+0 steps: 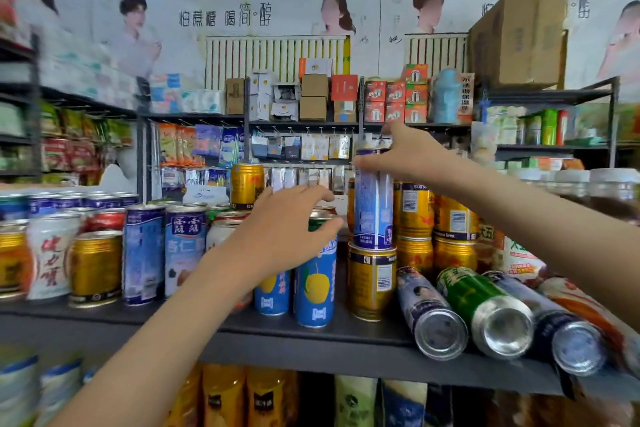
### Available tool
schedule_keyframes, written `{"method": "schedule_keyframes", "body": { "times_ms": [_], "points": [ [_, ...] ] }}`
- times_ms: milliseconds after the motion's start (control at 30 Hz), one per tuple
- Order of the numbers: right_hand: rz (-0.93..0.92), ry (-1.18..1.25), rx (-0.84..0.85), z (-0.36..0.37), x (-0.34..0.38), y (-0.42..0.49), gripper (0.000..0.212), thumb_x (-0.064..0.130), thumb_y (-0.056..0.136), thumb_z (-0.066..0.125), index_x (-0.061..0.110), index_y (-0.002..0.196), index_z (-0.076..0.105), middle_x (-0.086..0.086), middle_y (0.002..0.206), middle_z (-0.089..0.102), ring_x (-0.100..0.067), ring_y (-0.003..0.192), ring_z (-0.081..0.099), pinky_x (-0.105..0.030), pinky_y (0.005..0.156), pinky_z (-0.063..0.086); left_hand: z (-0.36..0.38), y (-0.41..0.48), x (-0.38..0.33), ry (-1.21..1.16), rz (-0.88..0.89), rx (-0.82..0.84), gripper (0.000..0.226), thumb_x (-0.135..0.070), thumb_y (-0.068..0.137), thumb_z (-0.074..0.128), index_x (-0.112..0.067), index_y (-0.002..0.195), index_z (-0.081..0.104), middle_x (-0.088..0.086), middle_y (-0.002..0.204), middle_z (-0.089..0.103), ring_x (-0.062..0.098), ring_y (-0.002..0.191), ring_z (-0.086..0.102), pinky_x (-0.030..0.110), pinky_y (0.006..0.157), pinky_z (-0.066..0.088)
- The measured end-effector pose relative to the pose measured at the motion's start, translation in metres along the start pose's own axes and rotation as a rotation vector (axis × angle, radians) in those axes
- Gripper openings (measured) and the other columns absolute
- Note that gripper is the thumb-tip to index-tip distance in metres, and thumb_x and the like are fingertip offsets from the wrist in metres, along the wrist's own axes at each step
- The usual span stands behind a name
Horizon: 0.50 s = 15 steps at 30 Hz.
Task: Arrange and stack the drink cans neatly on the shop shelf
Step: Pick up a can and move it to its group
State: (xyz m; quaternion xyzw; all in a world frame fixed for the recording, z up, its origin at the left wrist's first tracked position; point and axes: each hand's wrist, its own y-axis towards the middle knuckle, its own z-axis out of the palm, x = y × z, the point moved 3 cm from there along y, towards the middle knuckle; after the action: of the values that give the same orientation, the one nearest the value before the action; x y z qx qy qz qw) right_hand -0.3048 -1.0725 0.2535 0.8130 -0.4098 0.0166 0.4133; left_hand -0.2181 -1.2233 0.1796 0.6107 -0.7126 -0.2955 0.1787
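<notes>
The right hand (412,152) grasps the top of a tall pale-blue can (374,208), which stands on a gold can (371,284). At its 8 o'clock the left hand (287,232) is released, fingers spread above a green-topped can (320,218) and yellow-fruit blue cans (315,288). Stacked gold cans (415,215) crowd the tall can's 3 o'clock. Toppled cans (485,308) lie at 4 o'clock on the shelf (311,333).

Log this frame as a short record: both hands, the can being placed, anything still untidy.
left hand: open, fingers spread above the blue fruit cans; contact unclear
right hand: grips the tall blue can by its top
tall blue can: upright on a gold can
untidy: three cans lie on their sides, right end of shelf
</notes>
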Motion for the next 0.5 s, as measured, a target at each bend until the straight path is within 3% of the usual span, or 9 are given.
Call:
{"method": "schedule_keyframes", "body": {
  "times_ms": [133,267,333,400,500],
  "points": [
    [0.019,-0.008,0.027,0.001,0.005,-0.002,0.063,0.04,0.081,0.07,0.003,0.126,0.046,-0.015,0.118,0.057,-0.024,0.095,0.057,-0.038,0.08,0.052,-0.004,0.005,-0.003,-0.007,0.011,0.021,0.043,-0.047,0.093,0.046,-0.028,0.132,0.047,-0.009,0.138,0.048,0.011,0.127,0.042,0.045,0.11,0.027],
    [0.022,0.034,-0.003,-0.007,0.009,-0.004,0.065,0.036,0.078,0.075,-0.006,0.122,0.053,-0.022,0.118,0.059,-0.031,0.103,0.06,-0.047,0.088,0.052,-0.011,0.012,-0.006,-0.035,0.026,-0.049,0.04,-0.045,0.093,0.048,-0.026,0.128,0.052,-0.008,0.131,0.054,0.012,0.123,0.046,0.045,0.109,0.029],
    [0.032,0.107,-0.039,-0.014,0.008,-0.003,0.057,0.036,0.078,0.074,-0.007,0.113,0.06,-0.023,0.111,0.063,-0.028,0.093,0.063,-0.042,0.082,0.055,-0.014,0.015,-0.006,-0.053,0.028,-0.096,0.038,-0.044,0.092,0.049,-0.024,0.124,0.054,-0.006,0.127,0.057,0.014,0.12,0.048,0.046,0.109,0.029],
    [0.04,0.261,-0.071,-0.022,0.006,-0.003,0.036,0.03,0.08,0.073,-0.003,0.092,0.065,-0.016,0.091,0.069,-0.02,0.077,0.064,-0.034,0.071,0.055,-0.018,0.019,-0.005,-0.065,0.031,-0.148,0.042,-0.047,0.09,0.052,-0.023,0.125,0.054,-0.004,0.127,0.057,0.016,0.121,0.049,0.047,0.108,0.03],
    [0.034,0.44,-0.149,-0.037,0.009,-0.004,0.026,0.025,0.082,0.071,0.001,0.088,0.063,-0.01,0.086,0.067,-0.019,0.08,0.065,-0.032,0.074,0.056,-0.024,0.026,-0.002,-0.11,0.003,-0.188,0.068,-0.064,0.076,0.054,-0.022,0.129,0.05,-0.004,0.131,0.055,0.016,0.123,0.048,0.049,0.107,0.031]
  ]
}}
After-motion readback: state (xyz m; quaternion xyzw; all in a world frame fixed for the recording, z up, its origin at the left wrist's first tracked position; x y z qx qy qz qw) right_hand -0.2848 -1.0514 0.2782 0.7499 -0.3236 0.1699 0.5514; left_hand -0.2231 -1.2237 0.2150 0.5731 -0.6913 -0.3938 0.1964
